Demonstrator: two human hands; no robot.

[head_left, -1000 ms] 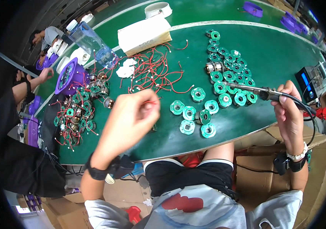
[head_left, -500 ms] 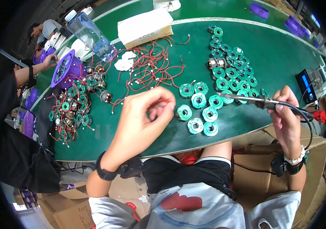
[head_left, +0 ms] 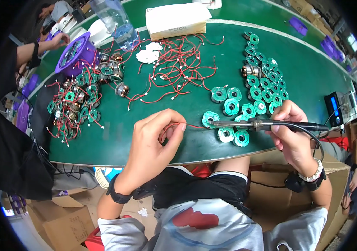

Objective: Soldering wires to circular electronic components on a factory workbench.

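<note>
My left hand (head_left: 155, 144) pinches a thin red wire (head_left: 193, 126) between thumb and forefinger. The wire's far end meets the edge of a small motor part with a round green circuit board (head_left: 208, 116). In my right hand (head_left: 293, 138) is a soldering iron (head_left: 266, 124), held nearly level and pointing left. Its metal tip lies at that board's lower edge, by the wire end; whether they touch is too small to tell. Similar parts with a green board (head_left: 231, 107) stand around it, some partly hidden under the iron.
Loose red wires (head_left: 182, 62) lie tangled mid-table, beside a white tissue pack (head_left: 178, 21) and a water bottle (head_left: 124, 31). Wired motors (head_left: 76, 100) are heaped at left near a purple bowl-shaped housing (head_left: 73, 53). A soldering station (head_left: 335, 109) stands right. Another person's arm (head_left: 46, 45) reaches in at left.
The soldering iron has moved left and down, from over the right-hand boards to the leftmost near board. The left hand's red wire now reaches that board. The whole view has shifted slightly.
</note>
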